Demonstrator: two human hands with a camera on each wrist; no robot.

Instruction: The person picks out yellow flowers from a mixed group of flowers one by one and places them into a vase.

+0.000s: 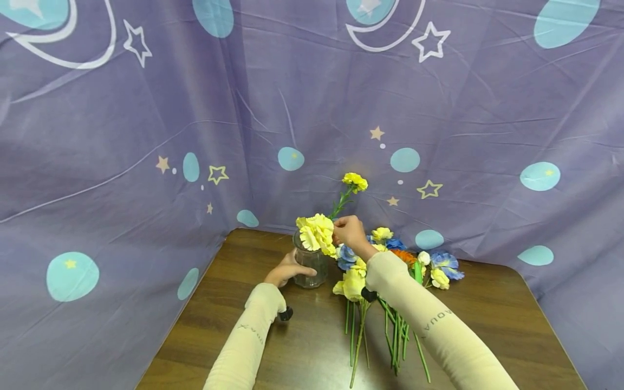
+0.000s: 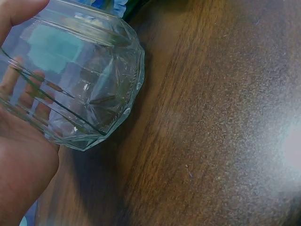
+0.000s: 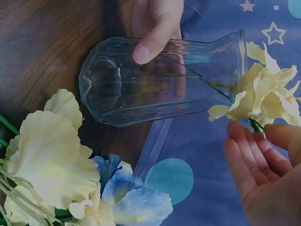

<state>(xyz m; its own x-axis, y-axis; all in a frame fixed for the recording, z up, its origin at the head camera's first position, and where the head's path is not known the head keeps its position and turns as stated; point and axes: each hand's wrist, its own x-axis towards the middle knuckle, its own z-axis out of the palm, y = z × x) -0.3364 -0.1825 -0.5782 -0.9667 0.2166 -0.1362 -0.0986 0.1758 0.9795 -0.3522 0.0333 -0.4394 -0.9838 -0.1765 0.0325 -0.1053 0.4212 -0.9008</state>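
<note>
A clear glass vase (image 1: pixel 312 268) stands on the table, its faceted base showing in the left wrist view. My left hand (image 1: pixel 286 269) grips its side, thumb across the front (image 3: pixel 157 35). Large pale-yellow blooms (image 1: pixel 317 233) sit at the vase's mouth, and thin stems (image 2: pixel 61 104) run down inside the glass. Beside that mouth my right hand (image 1: pixel 350 232) pinches a green stem (image 3: pixel 256 126) between thumb and fingers. Above the hand rises a bright yellow carnation (image 1: pixel 355 181) on a leafy stem, its lower end hidden behind the blooms and fingers.
To the right of the vase lies a pile of artificial flowers: pale-yellow blooms (image 1: pixel 352 284), blue irises (image 1: pixel 446 264), an orange flower (image 1: pixel 405 257), with green stems (image 1: pixel 397 341) toward the front. The wooden table (image 1: pixel 302 346) meets a purple patterned curtain (image 1: pixel 302 97) at back and sides.
</note>
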